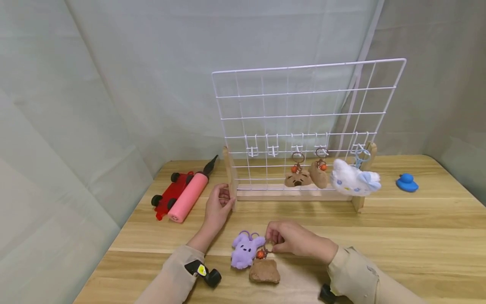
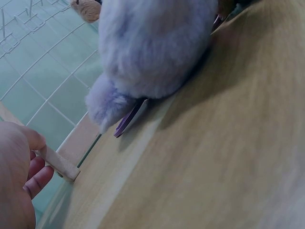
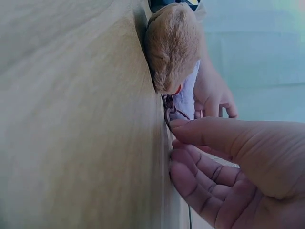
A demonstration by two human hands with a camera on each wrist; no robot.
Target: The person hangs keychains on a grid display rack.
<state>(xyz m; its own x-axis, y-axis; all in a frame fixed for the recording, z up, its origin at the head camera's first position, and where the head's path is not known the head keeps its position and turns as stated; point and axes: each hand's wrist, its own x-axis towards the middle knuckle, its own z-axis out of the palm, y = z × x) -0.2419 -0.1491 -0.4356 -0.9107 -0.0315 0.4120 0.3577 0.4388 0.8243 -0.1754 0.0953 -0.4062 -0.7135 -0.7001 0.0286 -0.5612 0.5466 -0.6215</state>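
My left hand grips the left wooden upright of a stand that holds a white wire grid; the left wrist view shows thumb and fingers about the wood. My right hand pinches the metal ring of a brown plush keychain, whose furry body lies on the table with an orange bell by the ring. Just left of it lies a purple plush keychain, untouched, ears toward the grid. Two brown plush keychains and a white plush cat hang from hooks on the grid.
Two bare-looking hooks hang at the grid's left. Left of the stand, a pink pump lies against a red toy car. A blue toy duck sits to the right. Pale curtains stand behind the wooden table.
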